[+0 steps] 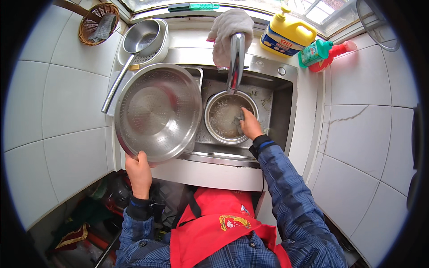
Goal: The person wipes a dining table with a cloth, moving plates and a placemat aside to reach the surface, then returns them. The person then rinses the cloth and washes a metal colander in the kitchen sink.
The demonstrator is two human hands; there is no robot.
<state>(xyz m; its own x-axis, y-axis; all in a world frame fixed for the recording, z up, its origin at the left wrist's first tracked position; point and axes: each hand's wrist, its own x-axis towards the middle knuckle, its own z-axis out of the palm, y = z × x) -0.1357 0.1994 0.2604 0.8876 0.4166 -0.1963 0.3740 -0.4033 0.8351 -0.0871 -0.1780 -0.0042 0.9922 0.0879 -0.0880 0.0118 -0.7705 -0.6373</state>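
Note:
My left hand [139, 174] grips the near rim of a large perforated steel colander [152, 114], its thumb on the inside of the rim. The colander is tilted over the left part of the steel sink [281, 110] and appears to hold no food. Inside the sink, below the chrome faucet [236, 60], stands a round metal pot [207, 117] with cloudy water. My right hand [250, 124] reaches over the pot's right rim, its fingers around a greyish scrubber or cloth [238, 118] at the water. Its exact kind cannot be told.
A grey cloth [231, 30] drapes over the faucet's base. Behind the sink's right corner stand a yellow pump jug [285, 35], a green bottle [313, 53] and a red bottle [330, 58]. A long-handled saucepan [142, 37] rests in a white basket at the back left. Green scraps lie in the sink.

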